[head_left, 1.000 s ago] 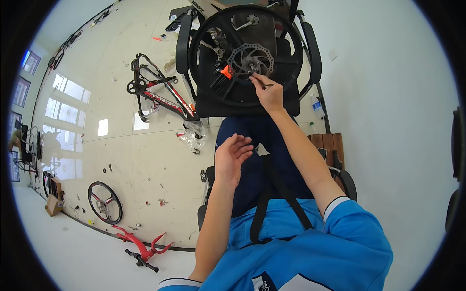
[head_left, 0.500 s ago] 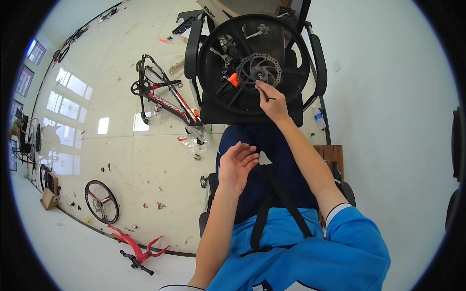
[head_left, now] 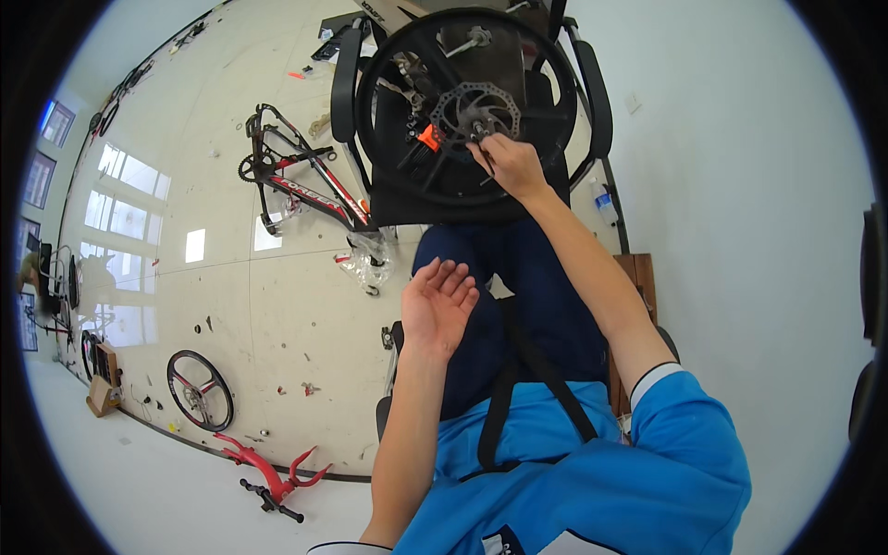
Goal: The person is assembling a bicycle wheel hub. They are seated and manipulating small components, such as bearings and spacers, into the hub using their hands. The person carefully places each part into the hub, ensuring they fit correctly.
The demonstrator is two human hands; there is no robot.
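My right hand [head_left: 511, 166] is closed on a thin dark tool that looks like a hex key [head_left: 487, 161]. Its fingertips are at the hub, by the lower edge of the silver brake disc [head_left: 451, 120]. That disc is mounted on a black spoked bicycle wheel [head_left: 370, 153] lying flat across a black armchair in front of me. Between my fingers, the tool's end is partly hidden. Over my lap, my left hand [head_left: 438, 310] is open, palm up with fingers loosely bent, and holds nothing.
An orange-and-black item [head_left: 428, 139] shows between the wheel's spokes. The chair's armrests [head_left: 345, 88] flank the wheel. On the floor to the left lie a red-and-black bicycle frame [head_left: 314, 190], another wheel [head_left: 200, 390] and a red fork [head_left: 268, 472]. A bottle [head_left: 604, 203] stands right.
My right hand has turned and its fingers have shifted over the hub, with the tool now pointing downward. The left hand has drawn slightly back. The whole view has shifted a little.
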